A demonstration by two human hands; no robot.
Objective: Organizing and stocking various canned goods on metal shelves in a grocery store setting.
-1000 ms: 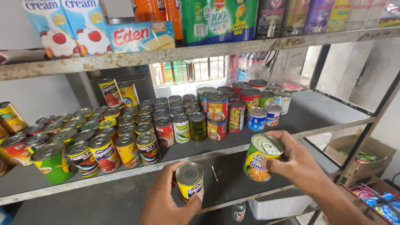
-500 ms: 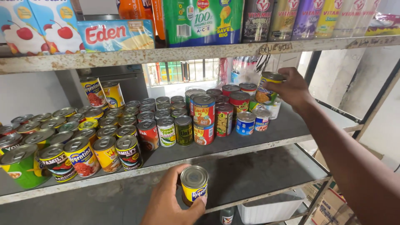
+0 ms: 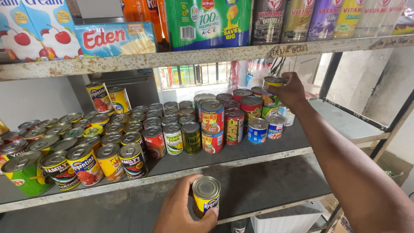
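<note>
While the left hand [image 3: 183, 211] is clamped on a yellow can [image 3: 205, 195] held low, a green-yellow can [image 3: 271, 88] is gripped by right-hand fingers [image 3: 288, 83] atop stacked cans [image 3: 251, 105], keeping it steady.

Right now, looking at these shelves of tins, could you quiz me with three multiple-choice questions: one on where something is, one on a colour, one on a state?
1. Where is the right hand?
A. On the lower shelf
B. On a tin stacked at the back right of the middle shelf
C. On the cartons up top

2. What colour is the label of the tin in the left hand?
A. Mainly yellow
B. Mainly pink
C. Mainly black

3. How does the yellow tin stand?
A. On its side
B. Upside down and open
C. Upright with its lid sealed

Answers:
1 B, the fingers wrap a corn tin set on top of other tins.
2 A, yellow shows beside the fingers.
3 C, its flat, closed top faces up on the lower shelf.
</note>
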